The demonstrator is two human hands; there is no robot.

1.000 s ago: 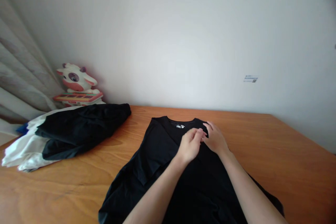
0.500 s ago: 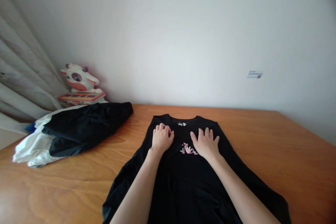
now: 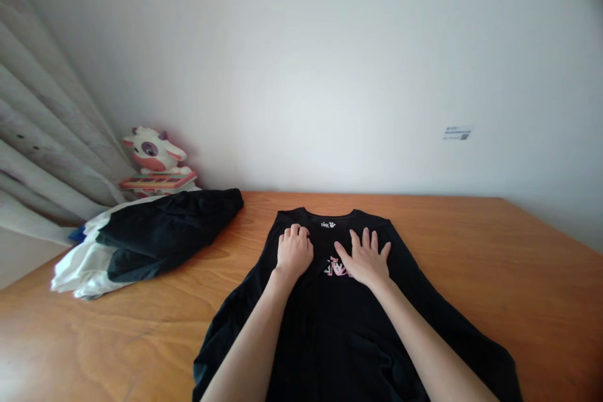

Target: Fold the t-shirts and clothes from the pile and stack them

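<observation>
A black long-sleeved shirt [image 3: 343, 308] lies spread on the wooden table, its neckline toward the wall. White lettering and a pink cartoon figure are printed on its chest. On the left part of the chest, my left hand [image 3: 294, 251] is closed with curled fingers, gripping the cloth, which bunches beside it. My right hand [image 3: 368, 259] rests flat on the other side of the chest, fingers spread, partly covering the pink figure. Folds run across the lower part of the shirt, and its bottom edge is out of view.
Black and white clothes [image 3: 160, 235] are heaped on the left of the wooden table [image 3: 155, 333]. Behind them stands a toy cow with a keyboard [image 3: 157, 160], next to a pale curtain [image 3: 42, 132]. A small label [image 3: 456, 132] is stuck to the wall.
My right hand has slid slightly left, now over more of the printed figure. My left hand's fingers have curled in more. The view has shifted slightly.
</observation>
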